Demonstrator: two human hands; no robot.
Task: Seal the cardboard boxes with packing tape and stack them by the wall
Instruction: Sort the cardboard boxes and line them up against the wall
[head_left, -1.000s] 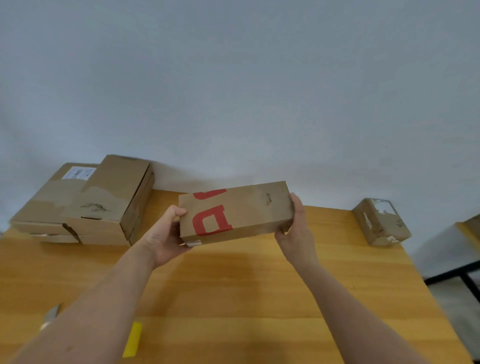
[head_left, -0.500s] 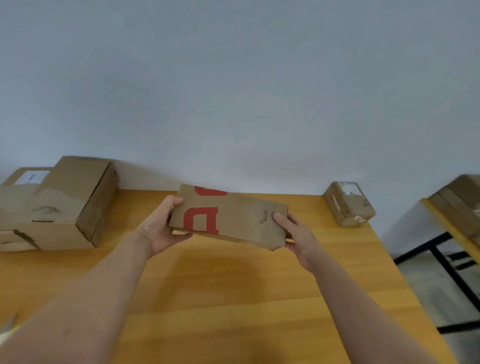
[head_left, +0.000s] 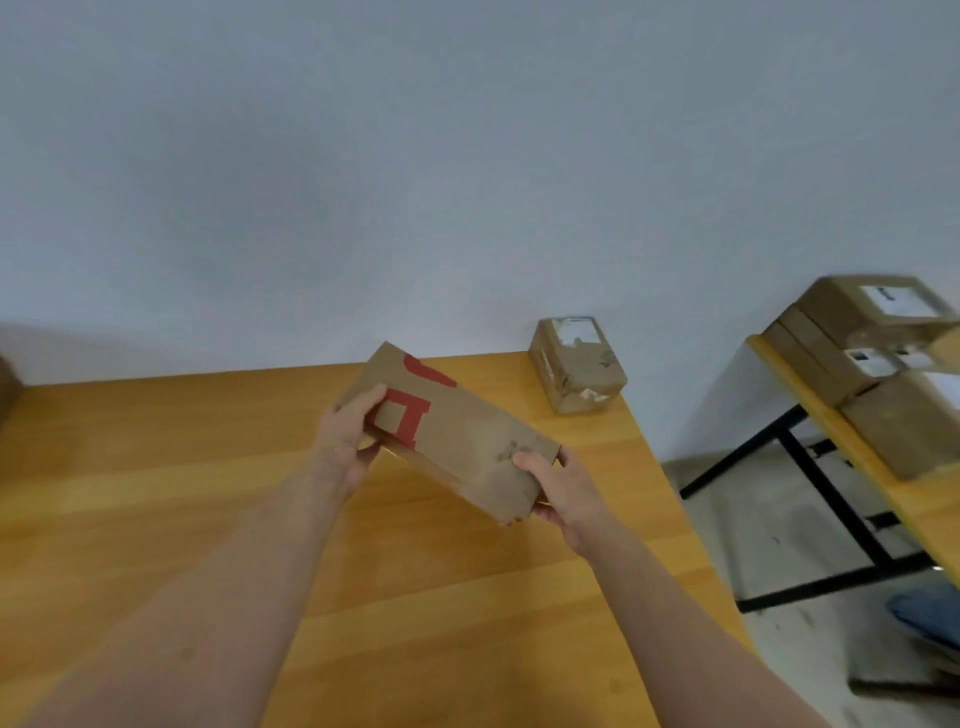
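A person's left hand (head_left: 349, 441) and right hand (head_left: 558, 486) each hold a grip on opposite ends of a flat brown cardboard box with red lettering (head_left: 457, 436), tilted above the wooden bench (head_left: 156, 493); keeping both grips firm and levelling it should help it stack squarely.

- Orange-brown wooden plank worktop (head_left: 156, 519): grain runs left to right, fills lower left.
- Second, yellow-edged wooden worktop (head_left: 930, 513): at right, well apart from the first.
- Black metal frame legs (head_left: 831, 499): under the second worktop.
- Grey speckled floor (head_left: 753, 519): between the two.
- Blue object (head_left: 924, 618): right edge, blurred, unidentified.
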